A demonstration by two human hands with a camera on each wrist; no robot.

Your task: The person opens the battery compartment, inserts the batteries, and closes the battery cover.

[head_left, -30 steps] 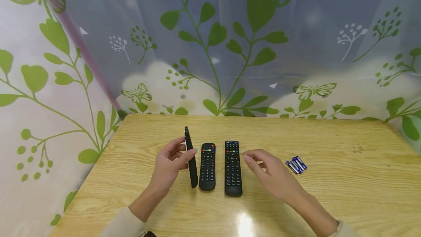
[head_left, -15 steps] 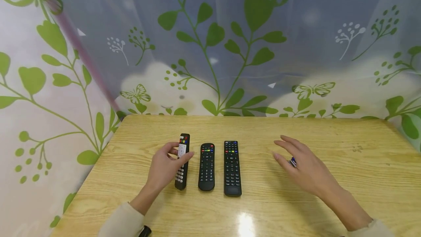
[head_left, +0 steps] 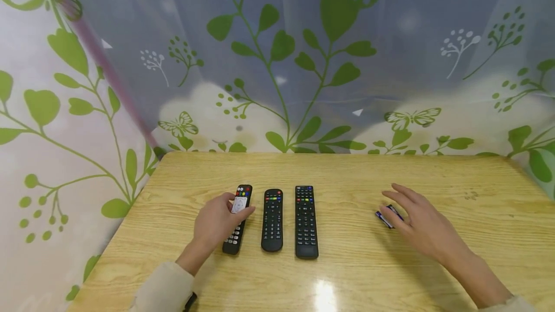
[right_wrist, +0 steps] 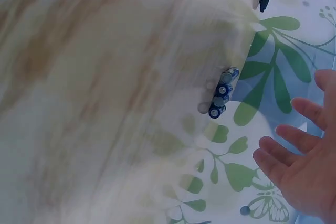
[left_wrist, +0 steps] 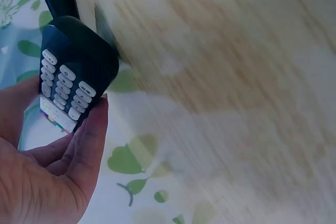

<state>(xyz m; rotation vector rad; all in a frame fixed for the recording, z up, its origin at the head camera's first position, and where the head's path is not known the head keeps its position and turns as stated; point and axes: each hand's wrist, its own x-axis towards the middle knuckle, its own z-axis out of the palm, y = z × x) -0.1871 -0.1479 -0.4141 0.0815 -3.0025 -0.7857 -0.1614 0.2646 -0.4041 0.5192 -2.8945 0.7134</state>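
My left hand [head_left: 215, 220] grips a black remote control with white keys [head_left: 238, 204] by its sides, thumb on one edge and fingers on the other. Its keys face up. The left wrist view shows the remote's near end [left_wrist: 79, 40] jutting past the fingers [left_wrist: 92, 135]. My right hand [head_left: 429, 230] hovers with fingers spread and nothing in them, partly covering several blue and silver batteries [head_left: 385, 218]. In the right wrist view those batteries [right_wrist: 222, 94] lie side by side on the table, apart from the hand [right_wrist: 304, 156].
Two more black remotes lie keys up on the wooden table [head_left: 347, 273]: a round-ended one [head_left: 272, 220] beside the held remote, then a longer one [head_left: 306, 223] to its right. A leaf-patterned curtain [head_left: 277, 61] hangs behind the table's far edge.
The left hand has turned the remote from on edge to keys up and lowered it slightly leftward. My right hand has moved right, from beside the long remote to over the batteries.
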